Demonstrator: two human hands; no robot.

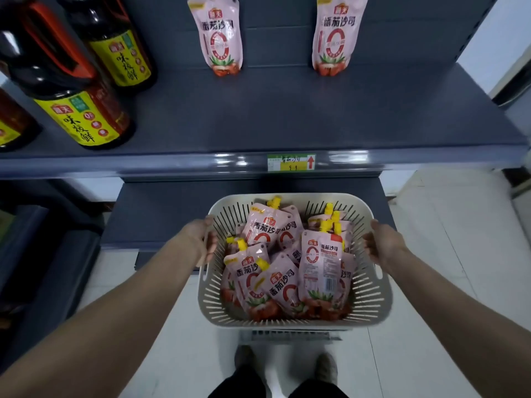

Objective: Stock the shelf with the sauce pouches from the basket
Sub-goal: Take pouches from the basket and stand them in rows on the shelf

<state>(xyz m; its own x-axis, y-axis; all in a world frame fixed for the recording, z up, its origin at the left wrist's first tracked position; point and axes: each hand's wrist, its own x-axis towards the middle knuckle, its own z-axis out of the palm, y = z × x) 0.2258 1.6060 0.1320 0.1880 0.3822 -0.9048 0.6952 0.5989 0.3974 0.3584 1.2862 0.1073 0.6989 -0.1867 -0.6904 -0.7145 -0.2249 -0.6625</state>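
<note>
- Head view, overview: a person stands before a grey metal shelf (287, 116) and holds a pale slotted plastic basket (290, 318) out in front, above the floor and just below the shelf's front edge.
- Head view, hands: the left hand (201, 239) curls over the basket's left rim with the fingers hooked inside, and the right hand (383, 244) clasps the right rim; both are closed on the basket, and neither touches a pouch.
- Head view, task objects: the sauce pouches (287, 262) lie heaped in the basket, overlapping at mixed angles, some face up and one showing its printed back. Two matching pouches, left (219, 35) and right (334, 38), already stand upright at the back of the shelf, well apart.
- Head view, step in hand: judged from this layout, stocking has barely begun; the basket is being carried or positioned. The next move calls for resting the basket somewhere, freeing one hand, and lifting a top pouch to stand it on the shelf.
- Head view, materials: the pouches are glossy, flexible pink film with yellow screw spouts at one corner and a tomato print at the base; they would likely sag unless set on their flat bottoms. The basket walls are rigid and ribbed.
- Head view, surroundings: dark glass-like soy sauce bottles (83, 107) with yellow labels occupy the shelf's left side, and a price tag (291, 162) sits on the front rail.
</note>
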